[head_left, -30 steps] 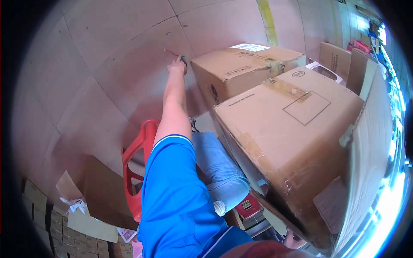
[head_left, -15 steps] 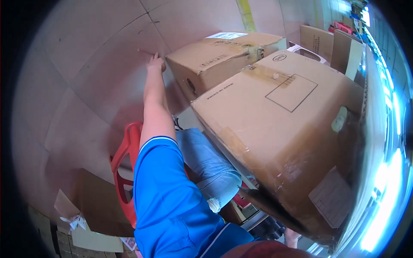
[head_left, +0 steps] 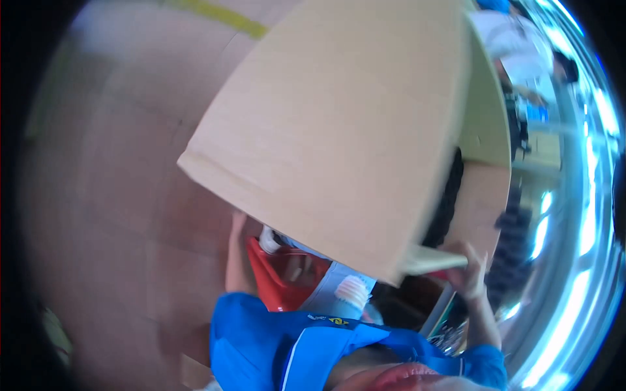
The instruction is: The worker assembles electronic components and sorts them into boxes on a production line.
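The right hand (head_left: pixel 471 268) is at the lower right corner of a large cardboard box (head_left: pixel 352 124), with the fingers (head_left: pixel 481 257) spread and stretched up along the box's side while the thumb part touches a loose flap at the bottom edge; it presses against the box and does not pinch it. The left hand is mostly hidden: only the left forearm (head_left: pixel 236 257) shows, rising from a blue sleeve (head_left: pixel 251 329) and going up behind the lower left edge of the box, so I cannot tell if this hand is spread or closed. The cardboard box is tilted and lifted close to the camera, between the two arms, and it fills most of the upper middle of the view; its broad pale face is turned to the camera and a brown side with a dark opening shows at the right. Under the box, just beside the left forearm, there is a red plastic stool (head_left: pixel 280 277), and on it or near it lie white-capped things (head_left: pixel 352 287) that are too blurred to name. The person wears a blue shirt with a white stripe, seen at the lower edge. Behind all this is a floor (head_left: pixel 117 195) of reddish-brown tiles, with a yellow line (head_left: pixel 215 16) at the top. At the far right the picture is bright and blurred.
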